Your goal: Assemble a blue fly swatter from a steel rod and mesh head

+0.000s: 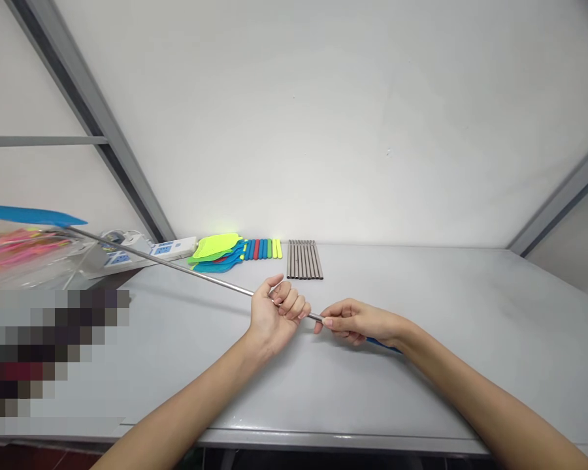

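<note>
A fly swatter with a long metal rod (191, 273) slants across the view, its blue head (32, 215) raised at the far left. My left hand (280, 314), palm turned up, is closed around the rod. Just to its right, my right hand (357, 322) grips the lower end of the rod, thumb and fingers pressed together. A piece of the blue handle (385, 345) shows below my right wrist; the rest of it is hidden by that hand. Both hands hold the swatter above the table.
On the grey table (451, 365) lie stacked swatter heads (218, 247), a row of coloured handles (262, 249) and a row of metal tubes (304, 260). A white power strip (171, 249) and a plastic bag with pink items (24, 251) are at the left. The lower left is blurred out.
</note>
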Action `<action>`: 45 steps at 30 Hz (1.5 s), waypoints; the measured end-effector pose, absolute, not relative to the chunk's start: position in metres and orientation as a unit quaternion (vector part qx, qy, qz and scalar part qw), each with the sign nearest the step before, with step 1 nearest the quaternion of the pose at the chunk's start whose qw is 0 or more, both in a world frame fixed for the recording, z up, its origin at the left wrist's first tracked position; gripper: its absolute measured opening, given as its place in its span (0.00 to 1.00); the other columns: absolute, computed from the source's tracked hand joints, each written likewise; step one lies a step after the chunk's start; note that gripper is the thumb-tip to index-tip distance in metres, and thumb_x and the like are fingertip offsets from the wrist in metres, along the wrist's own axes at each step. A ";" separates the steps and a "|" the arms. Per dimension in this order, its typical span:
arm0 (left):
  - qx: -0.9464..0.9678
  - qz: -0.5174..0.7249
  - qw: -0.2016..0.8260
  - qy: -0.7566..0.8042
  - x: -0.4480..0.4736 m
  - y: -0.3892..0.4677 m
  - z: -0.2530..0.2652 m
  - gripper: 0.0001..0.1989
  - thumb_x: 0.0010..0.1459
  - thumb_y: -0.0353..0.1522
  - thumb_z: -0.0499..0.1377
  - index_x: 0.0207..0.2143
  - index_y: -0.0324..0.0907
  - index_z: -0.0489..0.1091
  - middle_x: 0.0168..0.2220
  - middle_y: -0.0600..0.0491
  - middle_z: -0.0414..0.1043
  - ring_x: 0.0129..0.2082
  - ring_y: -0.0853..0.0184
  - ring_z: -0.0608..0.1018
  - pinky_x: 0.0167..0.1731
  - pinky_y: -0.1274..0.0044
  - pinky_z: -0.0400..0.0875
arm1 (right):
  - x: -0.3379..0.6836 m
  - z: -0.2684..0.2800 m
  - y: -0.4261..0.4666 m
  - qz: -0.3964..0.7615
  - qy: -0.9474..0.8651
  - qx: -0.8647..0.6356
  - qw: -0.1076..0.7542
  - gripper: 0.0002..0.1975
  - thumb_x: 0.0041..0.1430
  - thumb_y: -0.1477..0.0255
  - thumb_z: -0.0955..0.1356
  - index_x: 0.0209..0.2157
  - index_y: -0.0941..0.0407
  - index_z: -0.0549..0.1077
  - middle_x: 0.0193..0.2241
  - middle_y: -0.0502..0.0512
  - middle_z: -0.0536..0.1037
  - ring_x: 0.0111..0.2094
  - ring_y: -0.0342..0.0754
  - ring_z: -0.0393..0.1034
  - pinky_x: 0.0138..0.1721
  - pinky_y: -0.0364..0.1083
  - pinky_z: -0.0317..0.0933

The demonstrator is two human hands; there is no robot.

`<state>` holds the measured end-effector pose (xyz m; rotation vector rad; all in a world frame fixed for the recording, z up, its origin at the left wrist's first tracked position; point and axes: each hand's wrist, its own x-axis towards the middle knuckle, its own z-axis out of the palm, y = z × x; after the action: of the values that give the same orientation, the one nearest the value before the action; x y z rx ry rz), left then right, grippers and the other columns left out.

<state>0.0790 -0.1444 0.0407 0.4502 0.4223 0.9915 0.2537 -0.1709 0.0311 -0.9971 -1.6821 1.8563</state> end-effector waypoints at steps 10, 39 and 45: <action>0.243 0.464 0.831 0.186 0.082 -0.144 0.039 0.20 0.51 0.33 0.46 0.12 0.41 0.40 0.08 0.59 0.39 0.10 0.74 0.50 0.17 0.77 0.53 | 0.260 0.035 -0.169 0.601 -0.647 -0.431 0.185 0.22 0.49 0.56 0.62 0.37 0.59 0.72 0.13 0.42 0.48 0.15 0.35 0.39 0.13 0.38 0.36; 0.181 0.468 0.841 0.202 0.079 -0.139 0.034 0.20 0.52 0.31 0.45 0.11 0.40 0.42 0.07 0.58 0.41 0.11 0.74 0.50 0.17 0.78 0.53 | 0.263 0.037 -0.168 0.613 -0.628 -0.438 0.195 0.20 0.47 0.59 0.65 0.35 0.61 0.72 0.16 0.44 0.52 0.17 0.34 0.44 0.17 0.38 0.40; 0.178 0.460 0.846 0.206 0.079 -0.140 0.037 0.20 0.52 0.31 0.45 0.12 0.40 0.41 0.07 0.58 0.42 0.11 0.74 0.50 0.17 0.78 0.54 | 0.263 0.045 -0.168 0.591 -0.631 -0.472 0.170 0.23 0.45 0.56 0.65 0.37 0.59 0.72 0.14 0.43 0.51 0.16 0.35 0.42 0.15 0.38 0.37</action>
<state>0.0795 -0.1399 0.0374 0.3746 0.4341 0.9697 0.2627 -0.1682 0.0453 -1.3416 -1.7934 1.6787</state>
